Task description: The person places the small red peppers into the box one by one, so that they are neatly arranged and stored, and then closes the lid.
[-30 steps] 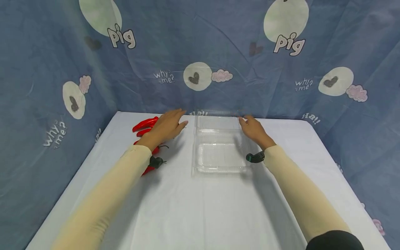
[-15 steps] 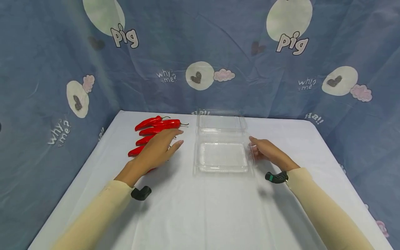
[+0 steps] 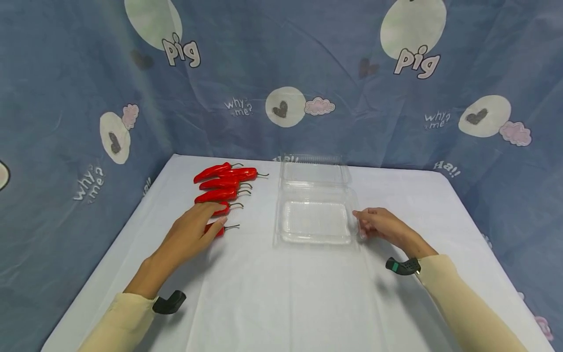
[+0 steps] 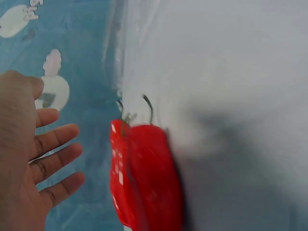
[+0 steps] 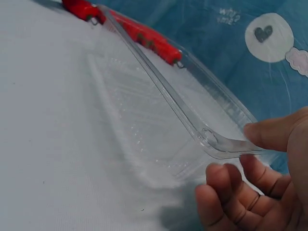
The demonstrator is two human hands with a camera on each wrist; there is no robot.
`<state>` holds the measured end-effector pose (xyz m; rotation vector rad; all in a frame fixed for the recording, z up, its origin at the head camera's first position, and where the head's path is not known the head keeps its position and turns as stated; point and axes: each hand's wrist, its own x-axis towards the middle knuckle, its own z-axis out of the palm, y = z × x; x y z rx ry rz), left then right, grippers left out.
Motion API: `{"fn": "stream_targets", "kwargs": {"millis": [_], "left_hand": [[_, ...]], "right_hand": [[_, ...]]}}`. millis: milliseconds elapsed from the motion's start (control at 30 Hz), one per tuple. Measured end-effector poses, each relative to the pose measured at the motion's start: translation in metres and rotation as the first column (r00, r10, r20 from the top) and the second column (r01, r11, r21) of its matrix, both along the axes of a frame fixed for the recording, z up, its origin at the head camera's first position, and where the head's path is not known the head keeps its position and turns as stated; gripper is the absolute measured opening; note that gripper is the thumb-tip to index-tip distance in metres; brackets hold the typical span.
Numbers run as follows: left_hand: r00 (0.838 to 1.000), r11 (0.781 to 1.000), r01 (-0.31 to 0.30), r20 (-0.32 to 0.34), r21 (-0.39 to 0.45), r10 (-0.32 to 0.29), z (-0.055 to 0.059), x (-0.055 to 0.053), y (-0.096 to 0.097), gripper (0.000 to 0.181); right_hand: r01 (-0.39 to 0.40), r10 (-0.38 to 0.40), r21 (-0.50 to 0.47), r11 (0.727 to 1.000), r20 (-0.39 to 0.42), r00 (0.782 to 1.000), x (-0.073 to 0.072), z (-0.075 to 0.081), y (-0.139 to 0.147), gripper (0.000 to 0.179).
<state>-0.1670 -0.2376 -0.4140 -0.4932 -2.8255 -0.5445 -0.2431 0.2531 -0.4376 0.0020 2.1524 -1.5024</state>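
Observation:
My left hand (image 3: 184,237) hovers at the near end of a row of red chili peppers (image 3: 220,195), overlapping the two nearest ones in the head view. In the left wrist view its fingers (image 4: 57,138) are spread with nothing between them, beside a shiny red pepper (image 4: 154,178). My right hand (image 3: 382,227) pinches the right rim of a clear plastic clamshell container (image 3: 314,222), thumb above and fingers curled beneath. The container's lid (image 3: 314,172) is folded back towards the far edge, and its tray holds nothing.
A white cloth (image 3: 281,298) covers the table. Blue patterned fabric (image 3: 233,132) hangs behind and to the left, close to the table's far edge. The peppers lie left of the container, stems pointing right.
My left hand has drawn back towards me along the peppers, uncovering the far ones. The right hand has slid from the lid side down to the tray's right rim and pinches it.

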Motion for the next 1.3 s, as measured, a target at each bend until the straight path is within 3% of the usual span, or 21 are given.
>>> {"fn": "stream_targets", "kwargs": {"millis": [267, 600, 800, 1033, 1300], "left_hand": [[0.999, 0.999, -0.038, 0.016, -0.022, 0.039, -0.024, 0.009, -0.018, 0.061], [0.990, 0.996, -0.065, 0.119, -0.065, 0.072, -0.047, 0.006, -0.029, 0.071], [0.989, 0.997, -0.070, 0.127, -0.043, 0.075, -0.057, 0.006, -0.033, 0.072], [0.983, 0.997, -0.074, 0.166, -0.004, 0.074, -0.055, 0.004, -0.035, 0.073], [0.985, 0.998, -0.068, 0.161, 0.017, 0.065, -0.041, 0.002, -0.023, 0.078]], "right_hand": [[-0.007, 0.007, -0.027, 1.000, -0.016, 1.000, 0.003, 0.001, 0.002, 0.042], [-0.010, 0.010, -0.016, 1.000, -0.022, 1.000, 0.003, 0.002, 0.002, 0.044], [-0.014, 0.014, -0.017, 1.000, -0.023, 1.000, 0.005, 0.003, 0.002, 0.042], [-0.019, 0.018, -0.039, 0.999, -0.016, 1.000, 0.006, 0.006, 0.001, 0.037], [-0.017, 0.017, -0.049, 0.999, -0.011, 1.000, 0.005, 0.006, 0.000, 0.036]]}}
